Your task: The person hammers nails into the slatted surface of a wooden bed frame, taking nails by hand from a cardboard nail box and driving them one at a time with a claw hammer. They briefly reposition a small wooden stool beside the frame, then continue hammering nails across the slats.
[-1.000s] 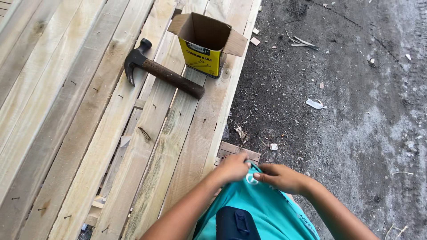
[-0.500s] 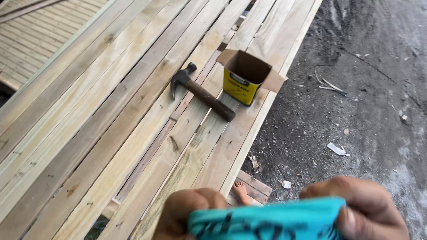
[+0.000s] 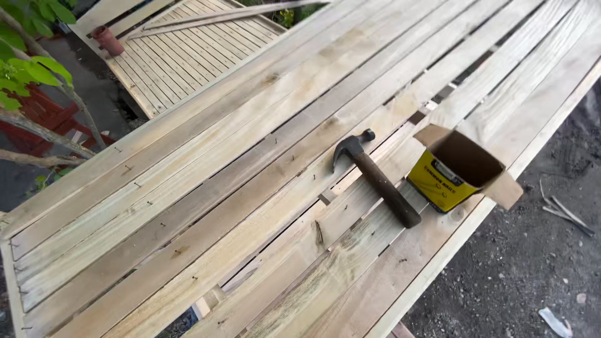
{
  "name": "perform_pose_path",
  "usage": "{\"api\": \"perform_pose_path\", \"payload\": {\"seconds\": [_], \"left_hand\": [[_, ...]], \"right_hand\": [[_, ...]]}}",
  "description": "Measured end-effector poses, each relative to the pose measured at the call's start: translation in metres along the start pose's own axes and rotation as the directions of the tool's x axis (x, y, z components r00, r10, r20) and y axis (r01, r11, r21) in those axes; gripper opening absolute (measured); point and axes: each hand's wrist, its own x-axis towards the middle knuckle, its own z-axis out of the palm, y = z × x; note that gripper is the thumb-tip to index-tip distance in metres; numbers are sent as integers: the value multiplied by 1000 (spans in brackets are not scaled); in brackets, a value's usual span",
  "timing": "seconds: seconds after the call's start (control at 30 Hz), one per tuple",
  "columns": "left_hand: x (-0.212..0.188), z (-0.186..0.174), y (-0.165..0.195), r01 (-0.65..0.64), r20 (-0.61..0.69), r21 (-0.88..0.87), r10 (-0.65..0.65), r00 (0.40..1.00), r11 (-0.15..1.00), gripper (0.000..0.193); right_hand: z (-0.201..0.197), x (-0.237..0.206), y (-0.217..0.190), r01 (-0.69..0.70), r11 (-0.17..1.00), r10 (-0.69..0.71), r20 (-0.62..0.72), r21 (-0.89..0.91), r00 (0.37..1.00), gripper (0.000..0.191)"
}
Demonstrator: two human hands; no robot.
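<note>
Neither of the hands is in view, so their grip cannot be told, while the dark-handled steel claw hammer [image 3: 375, 175] lies untouched on the pale wooden slat worktop [image 3: 206, 206] right of centre, just beside the open yellow cardboard box [image 3: 460, 169].

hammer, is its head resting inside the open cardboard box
No: the hammer lies flat on the wooden planks beside the open yellow cardboard box, its head pointing away from it.
</note>
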Motion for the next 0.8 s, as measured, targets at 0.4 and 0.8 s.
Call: {"api": "perform_pose_path", "payload": {"seconds": [0.4,0.8], "left_hand": [[28,77,-28,160,573,203,-250,781,966,49],[-22,52,15,104,1,214,-107,994,971,57]], "right_hand": [[-79,-112,-73,-74,989,73,-15,-126,997,56],[-87,-185,-146,102,832,-446,-548,-546,707,70]]}}
